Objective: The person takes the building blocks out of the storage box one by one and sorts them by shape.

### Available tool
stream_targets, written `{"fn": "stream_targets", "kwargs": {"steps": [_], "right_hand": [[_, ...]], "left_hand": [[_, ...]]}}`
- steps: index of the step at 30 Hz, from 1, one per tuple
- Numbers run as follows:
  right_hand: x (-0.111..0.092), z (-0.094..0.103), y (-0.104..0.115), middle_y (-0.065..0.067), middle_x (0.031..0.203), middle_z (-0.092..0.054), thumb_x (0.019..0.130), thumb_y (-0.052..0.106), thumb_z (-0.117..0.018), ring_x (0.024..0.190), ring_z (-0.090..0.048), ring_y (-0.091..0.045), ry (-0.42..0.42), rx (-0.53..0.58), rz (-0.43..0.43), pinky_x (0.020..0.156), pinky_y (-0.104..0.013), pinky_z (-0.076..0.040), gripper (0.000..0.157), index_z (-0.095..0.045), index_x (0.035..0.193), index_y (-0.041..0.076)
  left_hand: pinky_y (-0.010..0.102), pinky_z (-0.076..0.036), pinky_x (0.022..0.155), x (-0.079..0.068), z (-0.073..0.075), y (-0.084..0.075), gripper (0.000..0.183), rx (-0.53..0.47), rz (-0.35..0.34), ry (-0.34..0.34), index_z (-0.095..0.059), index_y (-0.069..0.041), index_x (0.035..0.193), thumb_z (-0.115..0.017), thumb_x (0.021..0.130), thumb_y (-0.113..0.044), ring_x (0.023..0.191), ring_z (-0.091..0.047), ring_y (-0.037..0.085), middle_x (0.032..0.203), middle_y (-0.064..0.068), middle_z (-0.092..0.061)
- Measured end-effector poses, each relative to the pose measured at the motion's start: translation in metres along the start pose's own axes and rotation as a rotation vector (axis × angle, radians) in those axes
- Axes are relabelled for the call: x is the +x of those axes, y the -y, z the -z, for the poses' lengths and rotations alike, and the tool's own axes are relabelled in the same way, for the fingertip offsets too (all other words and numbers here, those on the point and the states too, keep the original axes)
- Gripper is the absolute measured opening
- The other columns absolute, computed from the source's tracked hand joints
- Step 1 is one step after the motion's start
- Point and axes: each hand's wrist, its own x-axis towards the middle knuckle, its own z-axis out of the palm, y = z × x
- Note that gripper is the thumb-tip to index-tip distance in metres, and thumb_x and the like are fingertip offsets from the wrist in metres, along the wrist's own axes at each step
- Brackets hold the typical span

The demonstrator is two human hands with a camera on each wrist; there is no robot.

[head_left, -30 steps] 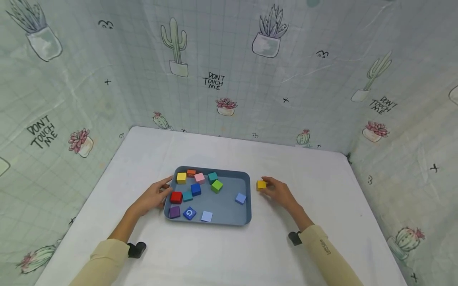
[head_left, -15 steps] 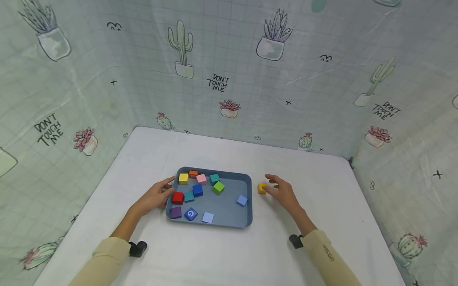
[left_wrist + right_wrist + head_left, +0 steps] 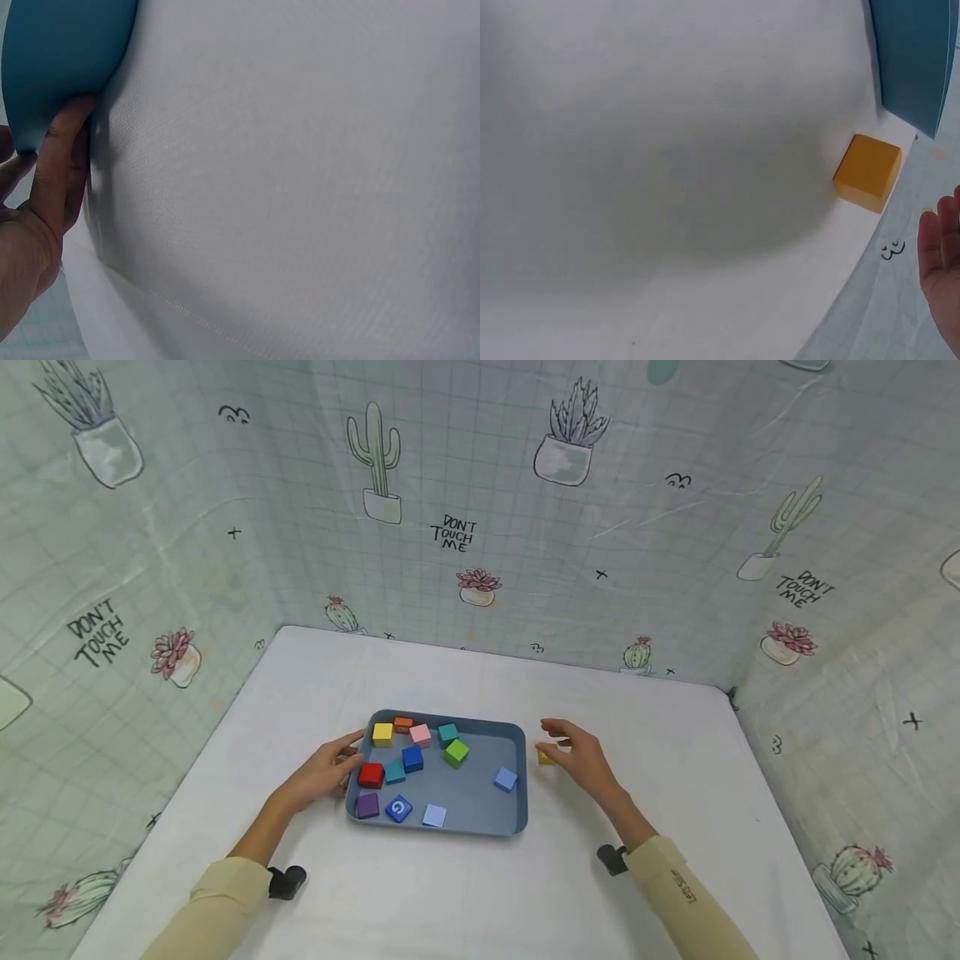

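Observation:
A grey-blue tray [image 3: 480,814] lies on the white table. My left hand [image 3: 327,768] holds its left side, with the thumb at the rim and a finger [image 3: 64,139] against the outer wall in the left wrist view. Beside the tray's right wall rests a yellow block [image 3: 545,760], partly hidden by my right hand [image 3: 585,764]. In the right wrist view that yellow block [image 3: 868,171] sits on the table, apart from the right hand [image 3: 943,262], whose fingers look fairly straight and hold nothing.
Several coloured blocks lie in the tray, mostly to the left, among them a red block [image 3: 371,775], a green block [image 3: 456,753] and a purple block [image 3: 367,806]. A light blue block [image 3: 506,779] sits near its right wall. Patterned cloth [image 3: 480,485] hangs around the table [image 3: 420,902].
My right hand pinched the yellow block a second ago. It let go, spread its fingers, and has since shifted left over the block. The left hand stays at the tray.

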Motion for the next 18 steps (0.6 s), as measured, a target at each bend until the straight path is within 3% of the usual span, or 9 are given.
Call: {"fn": "stream_targets", "kwargs": {"steps": [8, 18], "right_hand": [[0.002, -0.005, 0.01, -0.009, 0.118, -0.062, 0.084, 0.023, -0.073, 0.104, -0.059, -0.022, 0.003, 0.012, 0.003, 0.088, -0.034, -0.049, 0.045, -0.059, 0.122, 0.005], [0.002, -0.01, 0.02, -0.009, 0.118, -0.061, 0.083, 0.016, -0.073, 0.105, -0.058, -0.022, 0.031, 0.021, -0.011, 0.09, -0.037, -0.048, 0.043, -0.059, 0.123, 0.005]], "left_hand": [[0.036, -0.056, 0.068, 0.001, 0.0, -0.001, 0.059, 0.009, 0.006, -0.002, -0.023, -0.007, 0.149, -0.05, 0.099, -0.019, 0.108, -0.05, 0.039, 0.131, 0.029, -0.039], [0.036, -0.056, 0.068, -0.002, 0.0, -0.004, 0.058, -0.001, 0.019, -0.003, -0.023, -0.007, 0.149, -0.05, 0.099, -0.018, 0.108, -0.05, 0.04, 0.131, 0.029, -0.039]]}}
